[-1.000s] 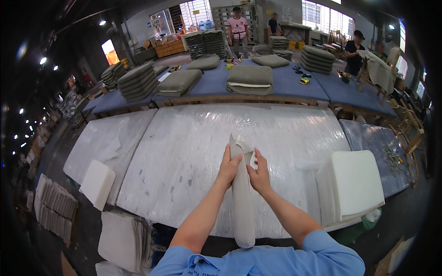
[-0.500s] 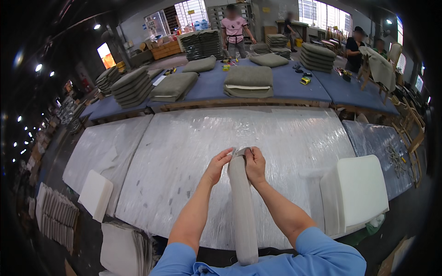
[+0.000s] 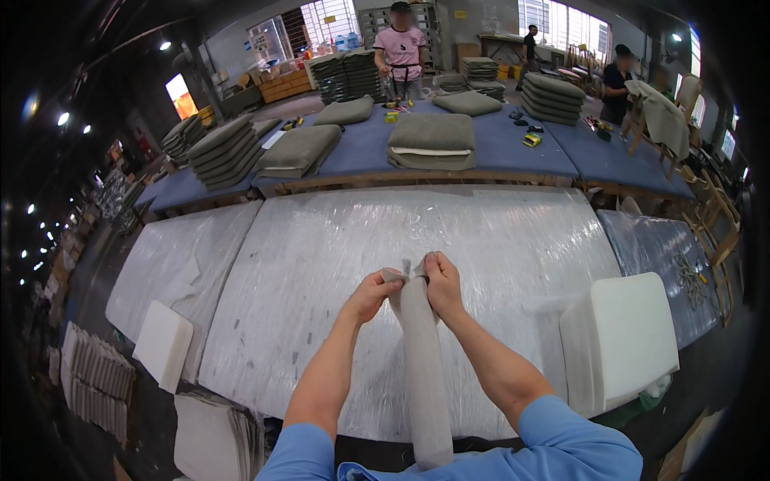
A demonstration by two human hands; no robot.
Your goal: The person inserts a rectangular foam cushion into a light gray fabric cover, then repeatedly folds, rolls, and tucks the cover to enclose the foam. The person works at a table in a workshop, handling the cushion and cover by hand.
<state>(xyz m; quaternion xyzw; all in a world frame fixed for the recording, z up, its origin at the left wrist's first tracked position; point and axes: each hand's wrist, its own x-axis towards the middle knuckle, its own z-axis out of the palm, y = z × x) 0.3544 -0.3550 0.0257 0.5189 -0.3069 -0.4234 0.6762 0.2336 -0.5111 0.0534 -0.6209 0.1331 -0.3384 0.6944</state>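
Note:
A long, narrow grey fabric cover (image 3: 423, 373) runs from my body out over the plastic-wrapped table (image 3: 305, 264); it looks padded, like a cushion seen on edge, though its full shape is hidden. At its far end the cloth splits into loose flaps. My left hand (image 3: 371, 297) is closed, pinching the left flap between thumb and fingers. Opposite it, my right hand (image 3: 443, 284) grips the right flap, thumb uppermost. A small grey tip of material sticks up between the two hands. The near end of the cover rests against my blue shirt.
White foam pads (image 3: 634, 337) stand stacked at the table's right, with another white pad (image 3: 163, 345) at the left. Beyond lies a blue worktable (image 3: 361, 152) bearing grey cushions (image 3: 433, 136) and tools. A person in pink (image 3: 399, 52) stands behind it; others are farther right.
My left hand has moved slightly down and left, drawing its flap outward from the right one. The cover's far end is spread wider. The person in pink has changed posture.

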